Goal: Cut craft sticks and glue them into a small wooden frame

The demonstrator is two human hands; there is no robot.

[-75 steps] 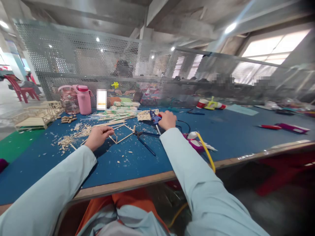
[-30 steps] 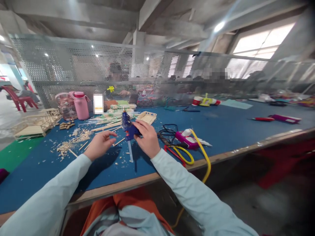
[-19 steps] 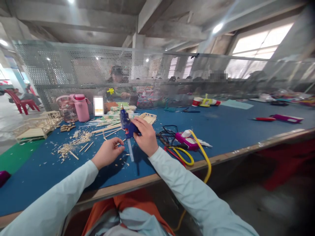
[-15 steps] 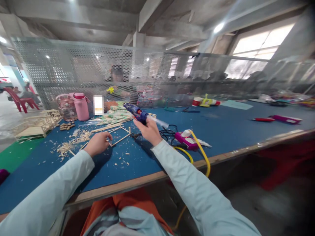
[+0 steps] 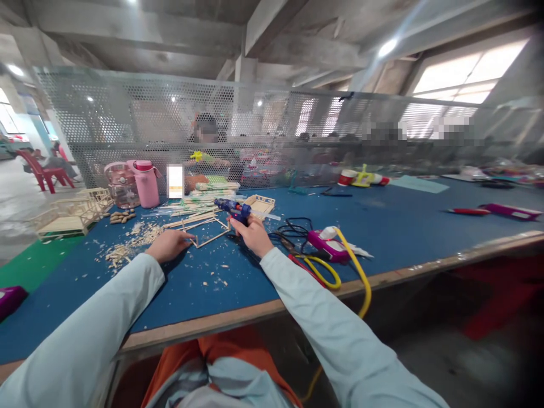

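Observation:
My right hand is closed round a blue glue gun, held low over the blue table with its nozzle pointing left. A clear glue stick juts from its back. My left hand rests on the table with its fingers pinched on the near corner of a small frame of wooden sticks. The gun's nozzle hovers just above the far side of that frame. Both arms wear pale blue sleeves.
Wood scraps litter the table left of my hand. Behind stand a pink bottle, a clear jug, stick bundles and stick models. Right of my hand lie black cords, a pink tool and a yellow hose. A person sits beyond the mesh screen.
My right hand picked the glue gun up off the table, swung it round and lowered it to the stick frame. My left hand moved back onto the frame's corner.

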